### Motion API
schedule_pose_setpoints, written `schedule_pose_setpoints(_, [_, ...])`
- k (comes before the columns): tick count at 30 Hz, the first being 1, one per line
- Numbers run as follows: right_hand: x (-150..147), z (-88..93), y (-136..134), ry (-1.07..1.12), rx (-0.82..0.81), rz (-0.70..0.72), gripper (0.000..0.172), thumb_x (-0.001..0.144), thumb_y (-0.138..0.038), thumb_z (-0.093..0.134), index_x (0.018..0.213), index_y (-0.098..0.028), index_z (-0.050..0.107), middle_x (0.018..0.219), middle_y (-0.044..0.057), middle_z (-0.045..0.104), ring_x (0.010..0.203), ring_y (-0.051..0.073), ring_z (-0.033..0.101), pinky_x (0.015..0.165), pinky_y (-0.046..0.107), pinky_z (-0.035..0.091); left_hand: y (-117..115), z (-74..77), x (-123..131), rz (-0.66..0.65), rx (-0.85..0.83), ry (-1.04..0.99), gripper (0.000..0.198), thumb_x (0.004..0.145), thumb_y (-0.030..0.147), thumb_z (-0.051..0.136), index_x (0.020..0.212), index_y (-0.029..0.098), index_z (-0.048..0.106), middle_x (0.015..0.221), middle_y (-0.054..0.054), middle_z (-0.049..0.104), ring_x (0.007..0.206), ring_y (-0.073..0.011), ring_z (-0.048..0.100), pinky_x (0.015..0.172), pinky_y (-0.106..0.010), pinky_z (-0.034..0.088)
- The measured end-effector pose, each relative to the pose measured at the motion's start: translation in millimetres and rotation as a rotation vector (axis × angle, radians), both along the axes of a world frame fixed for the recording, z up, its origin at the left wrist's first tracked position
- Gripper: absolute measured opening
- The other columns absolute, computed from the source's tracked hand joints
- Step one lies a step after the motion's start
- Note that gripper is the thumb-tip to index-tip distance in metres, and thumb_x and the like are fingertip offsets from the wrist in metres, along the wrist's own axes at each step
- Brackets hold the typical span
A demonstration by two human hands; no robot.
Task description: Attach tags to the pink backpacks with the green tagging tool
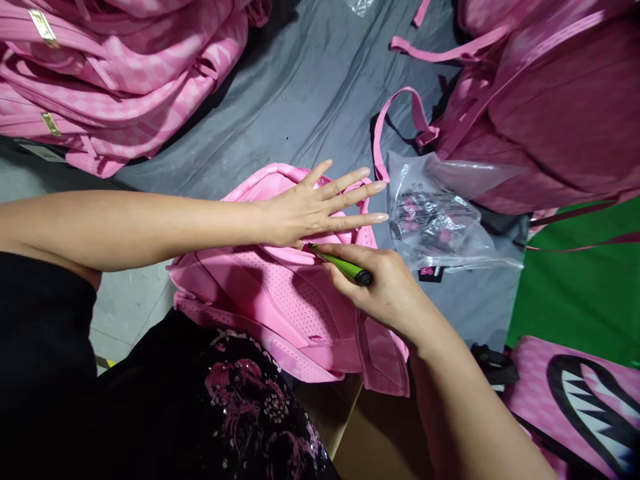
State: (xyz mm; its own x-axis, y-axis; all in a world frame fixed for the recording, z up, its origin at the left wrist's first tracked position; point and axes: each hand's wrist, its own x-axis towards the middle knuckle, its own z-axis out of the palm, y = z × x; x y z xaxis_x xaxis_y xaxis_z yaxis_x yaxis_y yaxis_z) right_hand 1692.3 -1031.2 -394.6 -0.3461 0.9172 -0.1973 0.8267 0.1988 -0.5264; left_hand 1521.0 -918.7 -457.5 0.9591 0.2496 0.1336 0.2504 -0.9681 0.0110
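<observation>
A pink backpack (280,300) lies back-side up in front of me, its perforated padding facing me. My left hand (320,207) rests flat on its upper part with the fingers stretched out and spread. My right hand (385,287) is closed round a green pen-like tool (343,265) with a dark end. The tool's tip touches the backpack just under my left palm.
A crumpled clear plastic bag (440,213) lies right of the backpack on a grey sheet (300,93). Stacked pink backpacks (115,73) fill the upper left, darker pink ones (550,107) the upper right. A shark-mouth bag (590,400) and green surface (585,293) are at right.
</observation>
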Motion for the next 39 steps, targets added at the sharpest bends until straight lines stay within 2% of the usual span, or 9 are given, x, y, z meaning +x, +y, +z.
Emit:
schedule_pose_setpoints(3, [-1,-0.5,1,-0.021,-0.008,-0.011,0.031,0.093,-0.027,0.055,0.117,-0.02,0.073,0.111,0.006,0.077,0.095,0.025,0.075,0.081,0.034,0.059,-2,1.6,3,0.058,-0.024,-0.002,0.077,0.095,0.027,0.045,0.16,0.026,0.005,0.168,-0.012,0.003,0.154,-0.0376,0.013,0.114,-0.065,0.022])
schedule_pose_setpoints(6, [0,-0.1,0,-0.042,-0.011,-0.023,0.033,0.092,-0.027,0.055,0.12,-0.02,0.073,0.111,0.006,0.077,0.092,0.025,0.075,0.08,0.036,0.058,-4,8.0,0,0.12,-0.036,0.019,0.077,0.093,0.023,0.043,0.16,0.024,0.005,0.168,-0.011,0.006,0.153,-0.0381,0.013,0.114,-0.067,0.018])
schedule_pose_setpoints(10, [3,0.1,-3,0.016,-0.028,-0.048,0.034,0.093,-0.03,0.055,0.12,-0.021,0.073,0.111,0.006,0.077,0.088,0.023,0.076,0.079,0.034,0.059,-5,17.6,-10,0.305,-0.095,0.083,0.102,0.083,0.029,0.062,0.16,0.024,-0.004,0.168,-0.018,-0.003,0.153,-0.046,0.005,0.111,-0.069,0.018])
schedule_pose_setpoints(12, [4,-0.2,-2,0.052,-0.033,-0.051,0.034,0.093,-0.03,0.055,0.12,-0.022,0.073,0.112,0.005,0.077,0.089,0.022,0.075,0.08,0.032,0.059,-5,19.4,-13,0.347,-0.128,0.105,0.113,0.08,0.035,0.068,0.159,0.026,-0.011,0.167,-0.019,-0.009,0.151,-0.0493,0.007,0.11,-0.067,0.02])
schedule_pose_setpoints(15, [2,-1.0,4,0.058,-0.069,-0.028,0.033,0.092,-0.028,0.056,0.119,-0.023,0.073,0.111,0.004,0.077,0.09,0.021,0.075,0.078,0.031,0.058,-4,20.4,-14,0.346,-0.164,0.121,0.115,0.081,0.042,0.067,0.157,0.029,-0.019,0.168,-0.015,-0.009,0.147,-0.0487,0.019,0.111,-0.063,0.021])
schedule_pose_setpoints(20, [-5,-2.8,15,-0.032,-0.07,0.027,0.032,0.091,-0.026,0.057,0.118,-0.023,0.074,0.108,0.004,0.078,0.089,0.023,0.076,0.082,0.034,0.058,-1,26.4,-14,0.326,-0.208,0.181,0.112,0.083,0.046,0.064,0.158,0.029,-0.018,0.168,-0.013,-0.001,0.139,-0.046,0.031,0.111,-0.059,0.023])
schedule_pose_setpoints(26, [-10,-6.8,16,-0.011,-0.037,0.058,0.033,0.093,-0.026,0.056,0.121,-0.022,0.072,0.117,0.004,0.075,0.096,0.025,0.075,0.085,0.036,0.059,2,27.8,-16,0.31,-0.22,0.196,0.108,0.084,0.042,0.064,0.159,0.028,-0.013,0.167,-0.014,0.006,0.138,-0.0454,0.033,0.11,-0.057,0.023])
schedule_pose_setpoints(34, [-16,-3.0,16,-0.05,-0.031,0.074,0.032,0.093,-0.025,0.056,0.122,-0.024,0.072,0.117,0.004,0.075,0.095,0.026,0.076,0.085,0.039,0.061,1,26.6,-18,0.314,-0.234,0.176,0.101,0.087,0.038,0.061,0.16,0.028,-0.009,0.167,-0.015,0.009,0.137,-0.045,0.035,0.109,-0.057,0.024])
schedule_pose_setpoints(39, [-18,-1.7,13,-0.068,-0.034,0.049,0.034,0.094,-0.025,0.056,0.125,-0.024,0.07,0.115,0.005,0.076,0.093,0.025,0.076,0.084,0.037,0.061,2,24.8,-19,0.306,-0.247,0.16,0.104,0.086,0.041,0.061,0.159,0.029,-0.012,0.168,-0.013,0.007,0.14,-0.0458,0.031,0.111,-0.057,0.022])
